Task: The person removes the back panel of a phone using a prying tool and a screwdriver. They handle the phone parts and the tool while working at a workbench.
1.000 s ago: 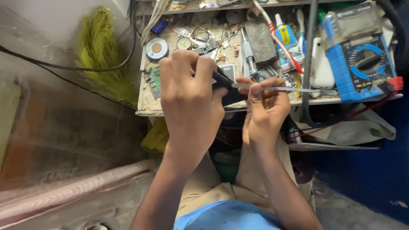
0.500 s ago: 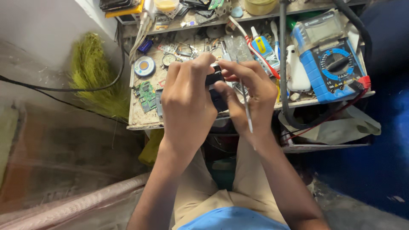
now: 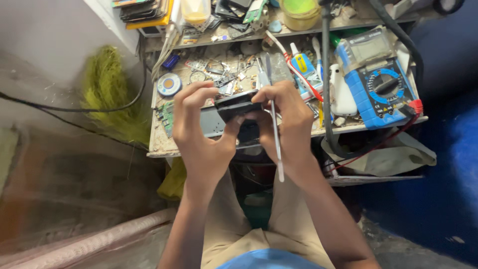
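Holding a small black phone (image 3: pixel 238 106) up over the cluttered surface (image 3: pixel 159 144), the left hand (image 3: pixel 201 132) pinches its left end, fingers (image 3: pixel 194 94) curled over the top edge and the thumb pressing from below. The right hand (image 3: pixel 286 124) closes on the phone's right end and at the same time keeps a thin metal tool (image 3: pixel 275 142) trapped between its fingers, the shaft hanging downward past the wrist toward the lap.

The phone sits in the air just above the surface's front edge, between both hands, not resting on anything. That looks like the main risk: a slip of either pinch would likely drop it onto the loose parts below or past the edge to the floor. The tool, held only loosely alongside the phone, could slide out, or its tip could scrape the phone's face if the right hand twists.

Close by lie a blue meter (image 3: pixel 381 87) with a red lead (image 3: pixel 378 144), a green circuit board (image 3: pixel 167 115), a tube of glue (image 3: pixel 302 67) and a thick black cable (image 3: pixel 326 84); a careless elbow could snag that cable or lead and drag things off.
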